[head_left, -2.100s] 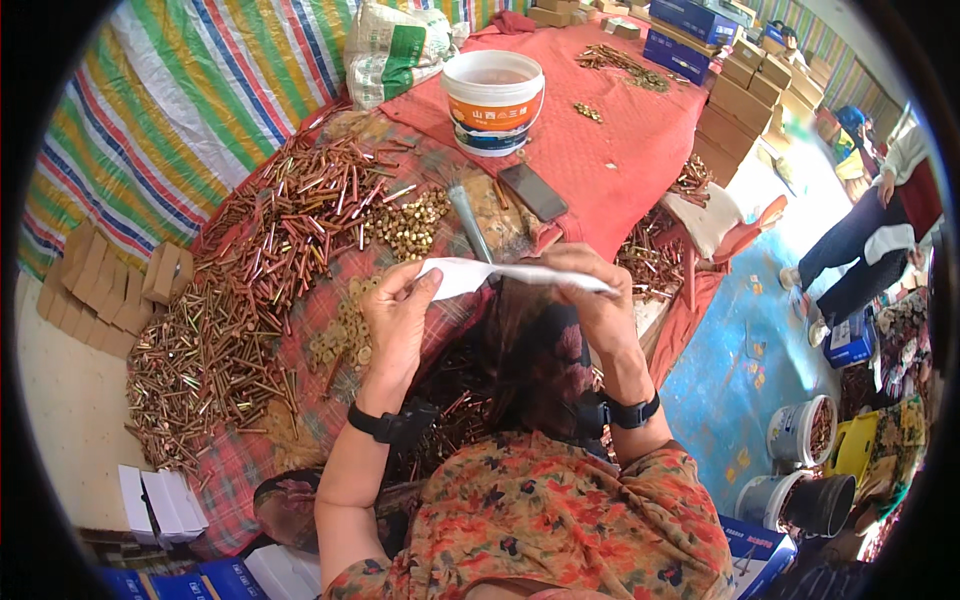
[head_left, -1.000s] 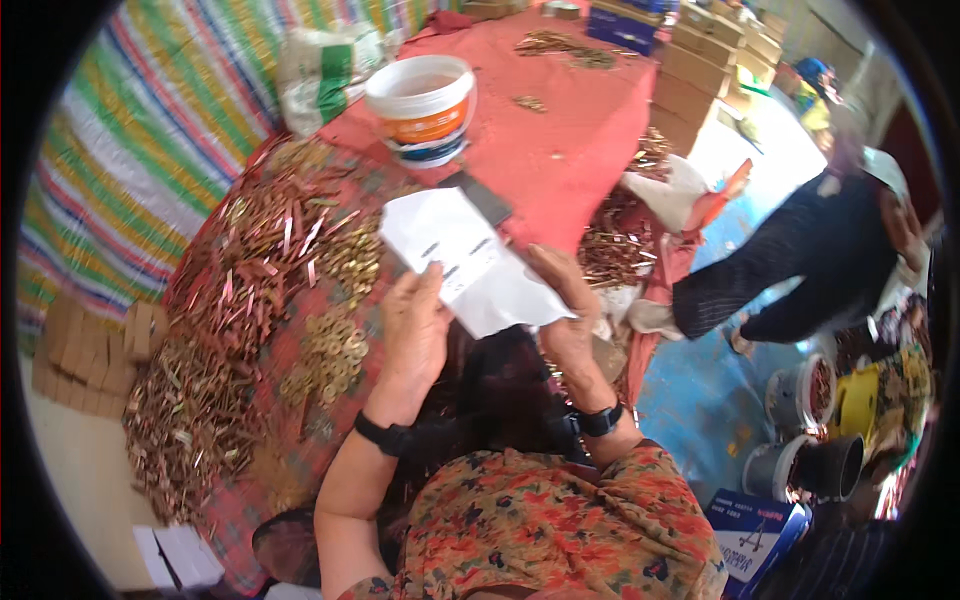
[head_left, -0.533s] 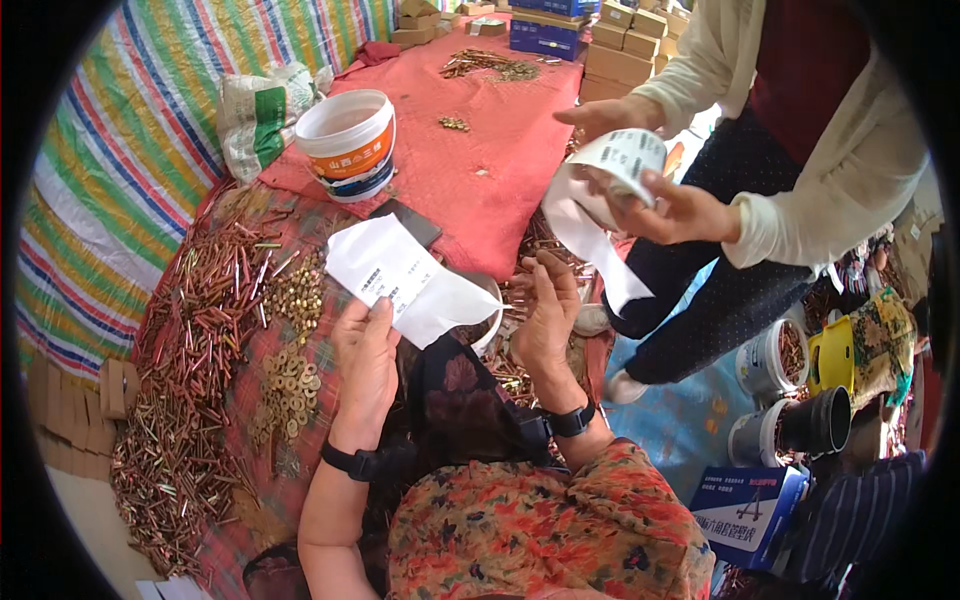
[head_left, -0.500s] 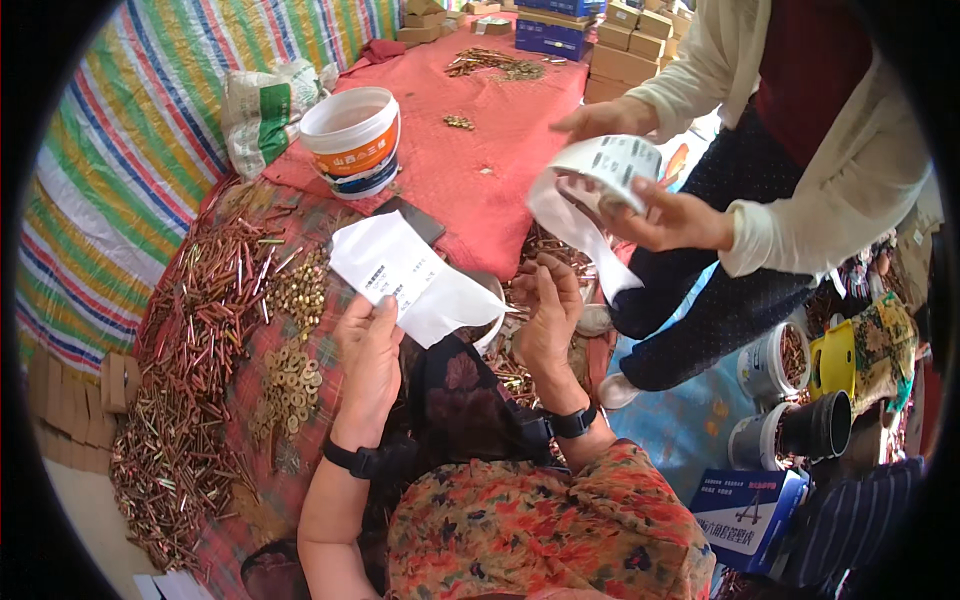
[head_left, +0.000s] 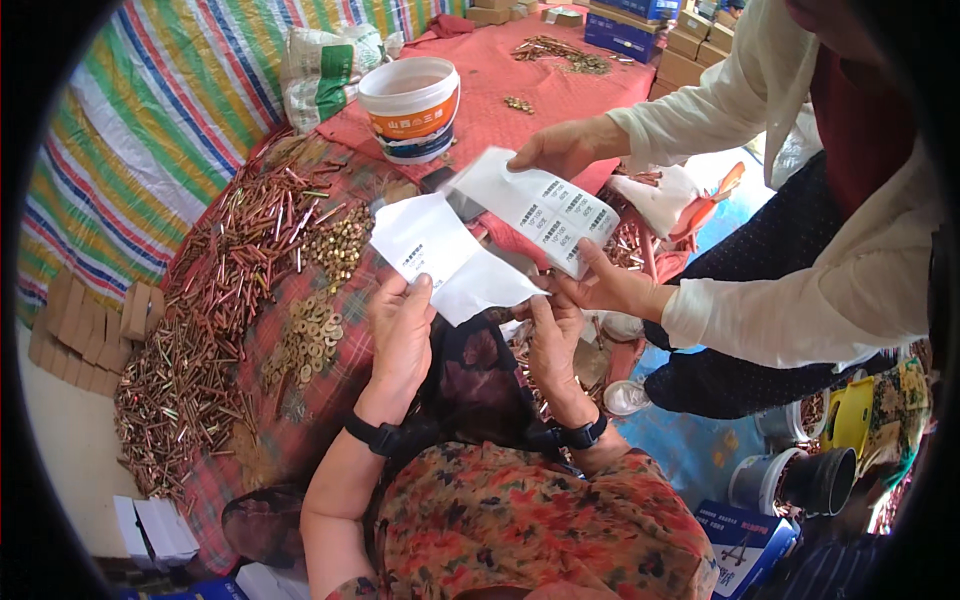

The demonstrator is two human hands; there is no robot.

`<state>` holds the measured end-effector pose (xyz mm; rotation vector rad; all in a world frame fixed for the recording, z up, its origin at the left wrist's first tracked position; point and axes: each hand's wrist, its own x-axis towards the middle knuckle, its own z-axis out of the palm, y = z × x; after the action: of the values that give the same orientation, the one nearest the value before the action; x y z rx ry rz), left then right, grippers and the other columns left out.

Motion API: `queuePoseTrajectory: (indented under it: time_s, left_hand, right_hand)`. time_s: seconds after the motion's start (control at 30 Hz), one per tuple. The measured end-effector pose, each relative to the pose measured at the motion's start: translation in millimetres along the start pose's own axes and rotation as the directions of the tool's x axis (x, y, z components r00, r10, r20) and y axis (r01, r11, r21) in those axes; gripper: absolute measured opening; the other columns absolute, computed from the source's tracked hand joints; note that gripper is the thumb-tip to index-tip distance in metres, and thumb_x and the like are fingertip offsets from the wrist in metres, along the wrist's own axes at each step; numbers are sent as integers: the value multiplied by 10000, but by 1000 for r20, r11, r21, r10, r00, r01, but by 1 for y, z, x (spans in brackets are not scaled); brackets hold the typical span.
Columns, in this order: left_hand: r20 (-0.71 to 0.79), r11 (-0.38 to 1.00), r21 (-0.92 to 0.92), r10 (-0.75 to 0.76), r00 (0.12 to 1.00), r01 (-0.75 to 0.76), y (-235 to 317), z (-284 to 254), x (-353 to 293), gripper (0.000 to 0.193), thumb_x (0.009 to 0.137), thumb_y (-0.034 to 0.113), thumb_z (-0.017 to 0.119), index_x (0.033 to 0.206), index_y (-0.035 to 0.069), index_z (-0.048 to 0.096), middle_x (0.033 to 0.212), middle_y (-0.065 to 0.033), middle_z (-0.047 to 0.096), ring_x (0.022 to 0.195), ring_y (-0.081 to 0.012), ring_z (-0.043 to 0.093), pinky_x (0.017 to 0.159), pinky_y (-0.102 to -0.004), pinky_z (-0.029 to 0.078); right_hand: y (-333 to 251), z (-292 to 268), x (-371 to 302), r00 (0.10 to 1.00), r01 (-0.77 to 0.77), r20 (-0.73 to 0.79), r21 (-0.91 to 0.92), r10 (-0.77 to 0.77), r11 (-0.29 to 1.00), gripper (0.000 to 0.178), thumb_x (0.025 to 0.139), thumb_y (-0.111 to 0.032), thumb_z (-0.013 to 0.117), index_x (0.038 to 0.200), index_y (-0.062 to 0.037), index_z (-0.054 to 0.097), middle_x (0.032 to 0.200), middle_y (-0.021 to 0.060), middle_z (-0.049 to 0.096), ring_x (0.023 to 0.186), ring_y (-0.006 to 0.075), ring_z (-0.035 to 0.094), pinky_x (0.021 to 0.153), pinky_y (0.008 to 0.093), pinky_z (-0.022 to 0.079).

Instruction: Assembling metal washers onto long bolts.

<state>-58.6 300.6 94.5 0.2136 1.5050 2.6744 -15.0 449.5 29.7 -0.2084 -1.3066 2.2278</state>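
A sheet of white printed labels (head_left: 455, 285) is held up in front of me, slanting down to the right. My left hand (head_left: 402, 325) is closed on its lower left edge, thumb on top. At the sheet's right corner, my right hand (head_left: 555, 335) has its thumb and fingers pinched together on the paper. Just beyond, a co-worker's hands (head_left: 615, 280) stretch out a longer strip of printed labels (head_left: 545, 205), which comes close behind my sheet. A dark flat phone-like object (head_left: 462, 203) lies partly covered by that strip.
Heaps of reddish metal bolts (head_left: 230, 260), brass-coloured nuts (head_left: 340, 245) and washers (head_left: 305, 340) lie on plaid cloth at the left. A white bucket (head_left: 410, 110) stands on the red cloth (head_left: 500, 90). The co-worker's legs (head_left: 740, 380) and a blue box (head_left: 745, 545) are at the right.
My right hand has come to the sheet's corner and pinched it. The co-worker's strip, curled before, is now spread and nearer my sheet. The view has shifted, moving the surroundings rightward.
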Motion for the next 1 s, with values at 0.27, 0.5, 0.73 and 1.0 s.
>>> queuePoseTrajectory:
  time_s: [0.27,0.5,0.73,1.0]
  left_hand:
    - [44,998,64,7,999,-10,-21,8,-8,242,917,64,502,1124,-51,553,1071,-95,607,945,-126,582,838,-265,466]
    - [57,998,34,-45,997,43,-24,16,-13,227,911,40,497,1115,-48,540,1080,-103,592,974,-157,583,871,-303,476]
    - [35,996,-28,-81,996,82,-29,17,-15,235,912,47,495,1125,-47,529,1096,-104,588,995,-156,576,887,-308,471]
    - [-6,996,-32,-78,997,78,-35,10,-14,233,909,54,505,1121,-34,541,1087,-95,596,977,-138,578,872,-284,471]
  right_hand:
    - [19,-14,-5,999,-5,51,-31,6,1000,225,881,-72,547,1083,26,543,973,65,597,764,115,571,613,241,468]
    - [19,-14,-13,1000,-12,9,47,12,999,208,873,-121,598,1035,9,585,877,46,636,717,110,586,603,246,470]
    - [21,-21,-16,998,-45,30,-36,47,998,181,863,-21,542,1037,24,567,915,64,637,732,119,594,622,249,476]
    - [7,-20,-22,968,-68,216,-261,127,963,308,825,-199,604,983,63,578,849,119,652,719,159,596,655,287,473]
